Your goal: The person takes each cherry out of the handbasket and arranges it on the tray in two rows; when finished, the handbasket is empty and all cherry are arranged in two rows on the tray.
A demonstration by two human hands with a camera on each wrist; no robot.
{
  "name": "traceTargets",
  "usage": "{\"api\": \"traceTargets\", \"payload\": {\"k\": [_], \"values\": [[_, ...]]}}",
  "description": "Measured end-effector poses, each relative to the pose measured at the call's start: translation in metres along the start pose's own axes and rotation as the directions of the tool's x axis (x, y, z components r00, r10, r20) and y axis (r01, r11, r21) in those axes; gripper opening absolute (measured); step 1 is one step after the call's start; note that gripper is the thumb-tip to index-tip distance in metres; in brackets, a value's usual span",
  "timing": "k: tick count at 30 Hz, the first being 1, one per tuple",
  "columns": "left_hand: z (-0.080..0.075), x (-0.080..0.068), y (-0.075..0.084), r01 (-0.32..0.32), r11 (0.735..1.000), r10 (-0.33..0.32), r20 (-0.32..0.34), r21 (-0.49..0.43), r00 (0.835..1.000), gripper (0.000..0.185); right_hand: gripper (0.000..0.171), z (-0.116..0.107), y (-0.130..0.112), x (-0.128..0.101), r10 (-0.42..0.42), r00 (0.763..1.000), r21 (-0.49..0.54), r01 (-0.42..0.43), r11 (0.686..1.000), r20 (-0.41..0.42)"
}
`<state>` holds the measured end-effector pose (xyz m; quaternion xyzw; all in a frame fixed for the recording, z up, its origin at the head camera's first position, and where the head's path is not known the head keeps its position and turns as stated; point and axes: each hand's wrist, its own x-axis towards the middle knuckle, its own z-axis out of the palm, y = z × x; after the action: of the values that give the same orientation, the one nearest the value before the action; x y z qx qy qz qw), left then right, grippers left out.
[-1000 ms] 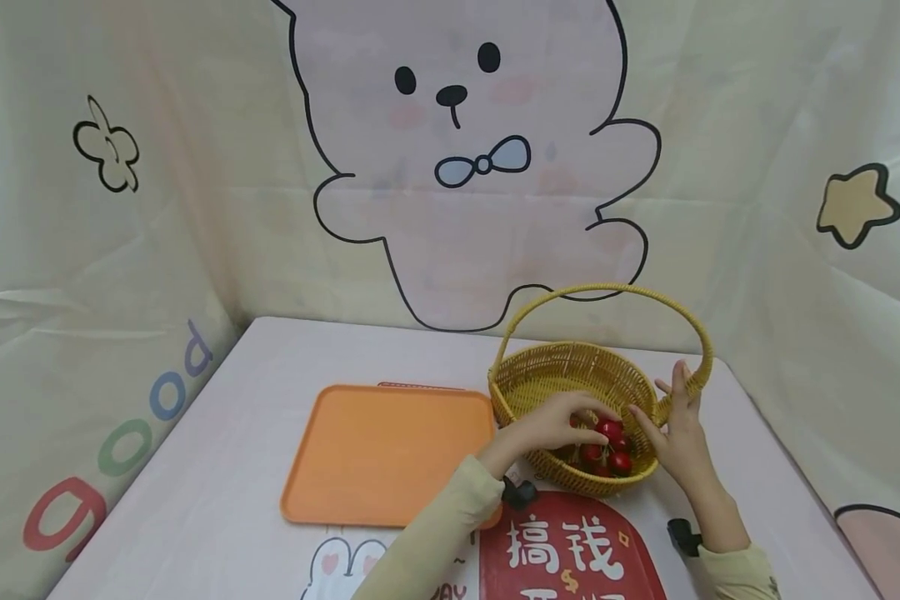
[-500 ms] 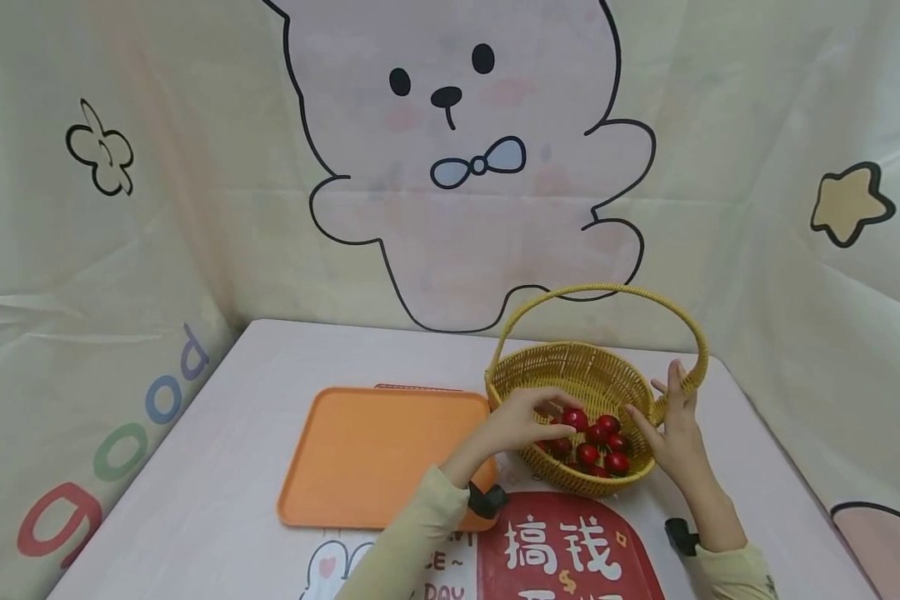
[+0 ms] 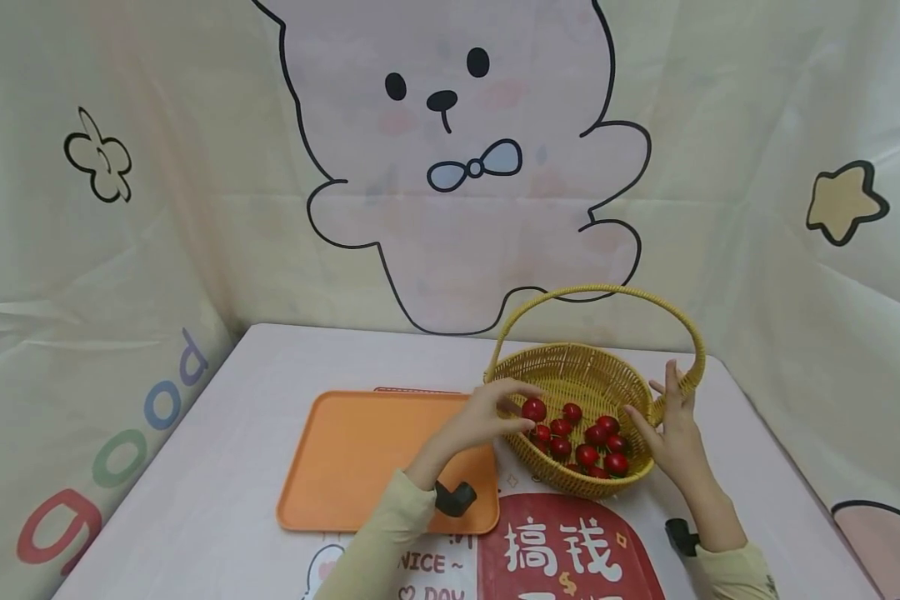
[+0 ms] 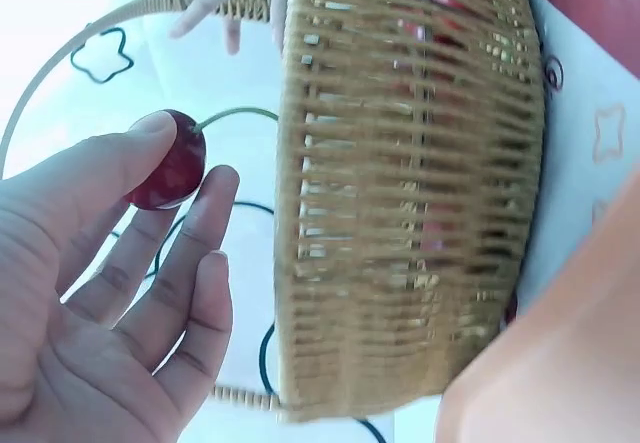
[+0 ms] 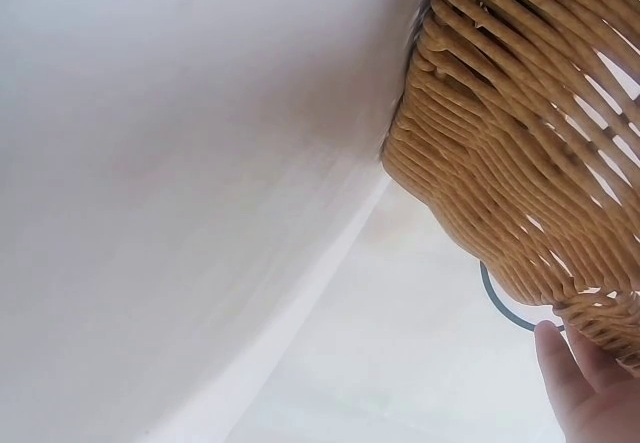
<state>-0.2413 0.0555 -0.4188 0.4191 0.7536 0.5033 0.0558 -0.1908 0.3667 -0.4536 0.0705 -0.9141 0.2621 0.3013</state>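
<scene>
My left hand (image 3: 480, 414) pinches a dark red cherry (image 3: 534, 409) between thumb and fingertips at the left rim of the yellow woven basket (image 3: 570, 367). In the left wrist view a green stem (image 4: 240, 113) runs from that cherry toward the basket's rim. Several other red cherries (image 3: 587, 455) lie inside along the near side of the basket. At the basket's right, my right hand (image 3: 678, 437) grips the rim near the foot of the tall handle (image 3: 607, 289), thumb toward the inside. The right wrist view shows its fingers against the weave, partly cut off by the frame.
An orange tray (image 3: 375, 458) lies left of the basket, under my left forearm. The tabletop (image 3: 217, 467) is white, with a red printed patch (image 3: 562, 542) in front of the basket. A cartoon-printed cloth (image 3: 450, 250) hangs behind and at both sides.
My left hand has moved left from among the cherries to the basket's left rim, bringing one cherry with it. More cherries now show in the basket. The right hand stays on the basket.
</scene>
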Motion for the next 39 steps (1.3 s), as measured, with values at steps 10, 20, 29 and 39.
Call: {"api": "traceTargets", "payload": {"k": [10, 20, 29, 39], "values": [[-0.021, -0.015, -0.015, 0.015, 1.000, -0.013, -0.089, 0.022, 0.996, 0.037, 0.104, 0.000, -0.001, 0.001, 0.012, 1.000, -0.015, -0.012, 1.000, 0.014], [-0.032, -0.029, -0.026, 0.064, 0.997, -0.071, -0.152, -0.053, 0.986, 0.034, 0.104, 0.001, -0.002, 0.001, 0.005, 1.000, -0.015, -0.005, 1.000, 0.017], [-0.047, -0.036, -0.008, 0.086, 0.996, -0.088, -0.223, -0.022, 0.971, 0.030, 0.101, 0.001, 0.000, 0.000, 0.004, 1.000, -0.009, -0.004, 1.000, 0.011], [-0.045, -0.035, -0.046, 0.168, 0.986, -0.160, -0.255, 0.009, 0.954, 0.028, 0.102, 0.001, -0.001, 0.001, -0.007, 1.000, 0.003, 0.007, 1.000, 0.000]]}}
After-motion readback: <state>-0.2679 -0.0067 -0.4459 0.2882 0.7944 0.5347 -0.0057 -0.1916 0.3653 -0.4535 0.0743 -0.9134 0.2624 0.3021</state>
